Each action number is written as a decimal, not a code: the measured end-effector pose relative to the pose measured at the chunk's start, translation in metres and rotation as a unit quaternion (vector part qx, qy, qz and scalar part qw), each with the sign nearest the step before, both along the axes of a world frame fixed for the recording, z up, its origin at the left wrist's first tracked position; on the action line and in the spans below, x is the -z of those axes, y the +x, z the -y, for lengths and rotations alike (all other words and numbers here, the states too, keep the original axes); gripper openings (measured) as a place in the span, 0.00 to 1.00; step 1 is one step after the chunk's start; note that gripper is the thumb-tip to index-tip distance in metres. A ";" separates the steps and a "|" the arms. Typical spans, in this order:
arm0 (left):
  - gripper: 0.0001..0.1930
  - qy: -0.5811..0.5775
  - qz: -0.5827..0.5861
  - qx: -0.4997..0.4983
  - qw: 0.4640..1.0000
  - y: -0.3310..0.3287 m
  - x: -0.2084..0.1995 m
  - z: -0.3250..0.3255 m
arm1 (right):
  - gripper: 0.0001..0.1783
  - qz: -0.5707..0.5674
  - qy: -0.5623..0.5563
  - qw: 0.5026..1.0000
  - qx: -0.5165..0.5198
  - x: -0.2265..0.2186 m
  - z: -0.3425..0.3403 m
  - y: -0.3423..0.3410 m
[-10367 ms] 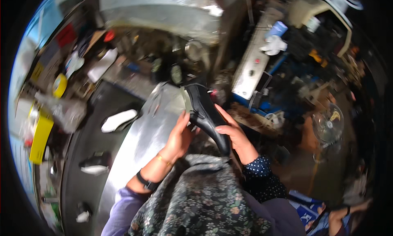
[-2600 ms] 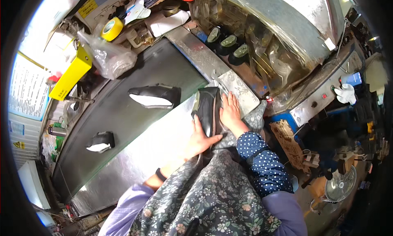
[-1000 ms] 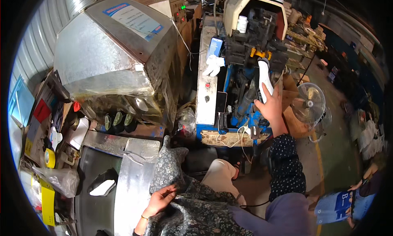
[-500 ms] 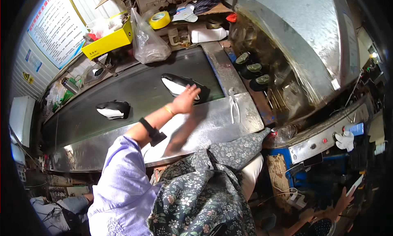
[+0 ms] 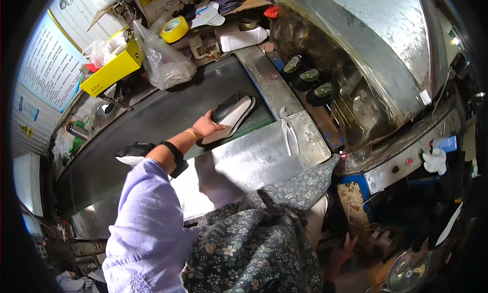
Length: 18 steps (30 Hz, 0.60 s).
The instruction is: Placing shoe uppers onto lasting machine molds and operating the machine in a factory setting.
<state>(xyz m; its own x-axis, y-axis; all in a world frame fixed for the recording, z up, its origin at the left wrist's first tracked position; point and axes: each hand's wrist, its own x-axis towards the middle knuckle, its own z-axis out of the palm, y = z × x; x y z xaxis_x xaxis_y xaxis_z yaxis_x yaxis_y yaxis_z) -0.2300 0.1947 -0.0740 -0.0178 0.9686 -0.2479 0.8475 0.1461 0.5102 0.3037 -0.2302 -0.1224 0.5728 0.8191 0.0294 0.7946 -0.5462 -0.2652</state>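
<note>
My left hand (image 5: 206, 126) reaches across a dark conveyor belt (image 5: 168, 107), its fingers closed on the near end of a black and white shoe (image 5: 231, 117). This shoe is tipped over, with its pale flat underside facing me. Farther left on the belt lies a second black and white shoe (image 5: 133, 151), partly covered by my left forearm. My right hand does not show.
Tongs (image 5: 290, 133) lie on the metal ledge (image 5: 254, 156). Several dark shoes (image 5: 307, 79) stand in the machine opening at right. A plastic bag (image 5: 165, 64) hangs beside a yellow box (image 5: 112, 69). At lower right are another person's blurred hand (image 5: 343, 250) and a fan (image 5: 408, 270).
My left hand has gone from lying over the shoe to gripping it. The shoe has turned so its underside shows. The view has shifted, and the other person's hand has moved left.
</note>
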 end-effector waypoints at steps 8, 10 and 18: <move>0.42 0.022 0.378 0.005 0.926 0.083 -0.045 0.066 | 0.30 -0.435 0.219 0.836 -0.252 -0.115 -0.190 -0.064; 0.46 -0.059 0.465 0.073 0.880 0.128 -0.062 0.115 | 0.41 -0.523 0.263 0.761 -0.280 -0.146 -0.217 -0.084; 0.30 -0.064 0.506 0.253 0.822 0.255 -0.037 0.152 | 0.24 -0.254 0.150 0.947 -0.130 -0.098 -0.157 -0.139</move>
